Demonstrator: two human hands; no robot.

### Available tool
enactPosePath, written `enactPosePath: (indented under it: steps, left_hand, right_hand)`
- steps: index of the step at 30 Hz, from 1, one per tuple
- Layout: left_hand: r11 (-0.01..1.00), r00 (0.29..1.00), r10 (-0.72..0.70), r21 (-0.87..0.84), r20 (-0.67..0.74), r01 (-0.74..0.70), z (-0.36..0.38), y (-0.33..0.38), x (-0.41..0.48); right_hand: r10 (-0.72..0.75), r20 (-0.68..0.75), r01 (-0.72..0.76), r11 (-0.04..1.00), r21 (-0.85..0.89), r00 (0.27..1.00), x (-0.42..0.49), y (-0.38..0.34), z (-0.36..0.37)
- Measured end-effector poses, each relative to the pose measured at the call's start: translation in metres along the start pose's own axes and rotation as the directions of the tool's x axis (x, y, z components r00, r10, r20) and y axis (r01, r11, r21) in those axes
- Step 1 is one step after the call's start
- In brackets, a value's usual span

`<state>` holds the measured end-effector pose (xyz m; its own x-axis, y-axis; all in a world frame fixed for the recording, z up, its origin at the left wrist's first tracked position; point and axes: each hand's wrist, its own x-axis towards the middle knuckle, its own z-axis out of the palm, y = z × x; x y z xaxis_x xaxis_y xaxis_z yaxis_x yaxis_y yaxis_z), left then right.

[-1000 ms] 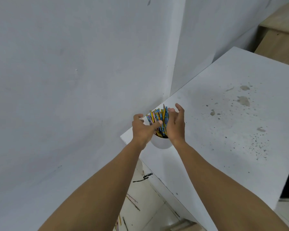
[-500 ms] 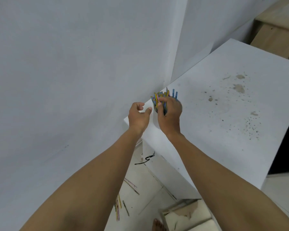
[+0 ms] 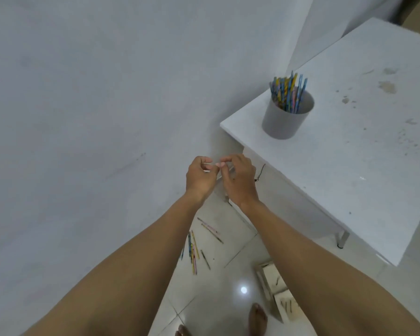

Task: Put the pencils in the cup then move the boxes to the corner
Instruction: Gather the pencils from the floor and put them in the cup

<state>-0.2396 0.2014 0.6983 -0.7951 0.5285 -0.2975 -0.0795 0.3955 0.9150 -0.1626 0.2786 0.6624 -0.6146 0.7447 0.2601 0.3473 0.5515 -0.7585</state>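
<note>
Both hands have pulled back off the cup (image 3: pixel 286 117), now alone near the tabletop (image 3: pixel 349 154) corner w/ pencils (image 3: pixel 287 92) inside; left hand (image 3: pixel 200 177) & right hand (image 3: pixel 239 179) fingers loosely curled, empty. More pencils on floor (image 3: pixel 194 251) need picking up, boxes (image 3: pixel 277 292) untouched

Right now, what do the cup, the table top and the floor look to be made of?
Cup: likely matte grey plastic, with a thin, even wall and no shine. Table top: smooth white board, perhaps laminate, with a stained surface and a crisp edge. Floor: glossy pale tiles, with grout lines and a reflected light spot.
</note>
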Motion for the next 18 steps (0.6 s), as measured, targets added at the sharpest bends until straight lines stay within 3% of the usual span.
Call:
enactPosePath:
  steps: [7,12,18]
  left_hand:
    - [0.997,0.996,-0.069,0.04,-0.05,0.071,-0.009,-0.116,-0.005]
    - [0.99,0.99,-0.106,0.08,-0.091,0.113,-0.006,-0.23,-0.008]
    - [0.97,0.97,-0.188,0.123,-0.153,0.208,0.003,-0.396,0.003]
  right_hand:
    - [0.011,0.186,-0.01,1.0,-0.006,0.982,-0.056,0.053,0.059]
    - [0.12,0.45,-0.082,0.991,-0.102,0.885,-0.104,0.133,0.119]
    - [0.205,0.588,-0.129,0.977,-0.17,0.782,-0.17,0.238,0.22]
